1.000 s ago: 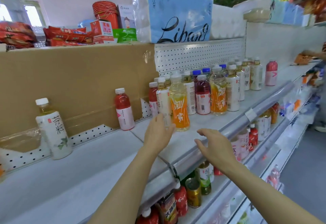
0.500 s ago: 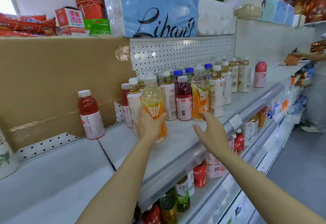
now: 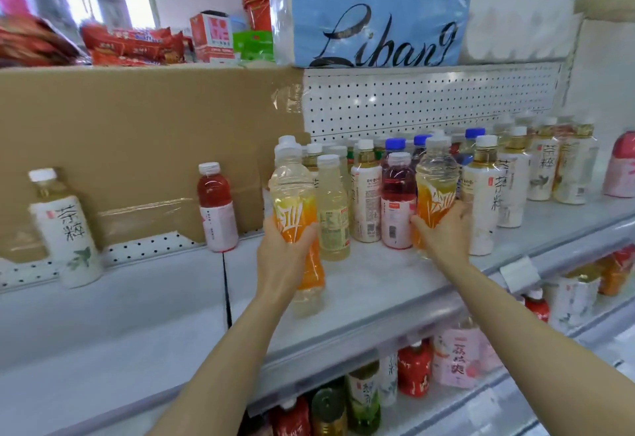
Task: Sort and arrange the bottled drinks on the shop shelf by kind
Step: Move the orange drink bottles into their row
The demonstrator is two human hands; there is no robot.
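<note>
White metal shelf [image 3: 378, 284] runs across mid-frame; brown cardboard sheet [image 3: 137, 147] covers the back panel at left, white pegboard [image 3: 429, 102] at right. Top ledge, upper centre: blue tissue pack [image 3: 371, 12], with red snack packets [image 3: 130, 45] at upper left. Far left on the shelf: white tea bottle [image 3: 65, 229], upright; red juice bottle [image 3: 217, 207] stands apart, nearer centre. Left hand [image 3: 285, 257], centre frame, fingers curled around the orange-label bottle [image 3: 295, 215], upright, at the left edge of the bottle cluster [image 3: 378, 195]. Right hand [image 3: 443, 232], right of centre, fingers wrapped around the base of a second orange-label bottle [image 3: 436, 184], standing within the cluster. Lower right: a lower shelf [image 3: 429, 411] with more mixed bottles, blurred.
</note>
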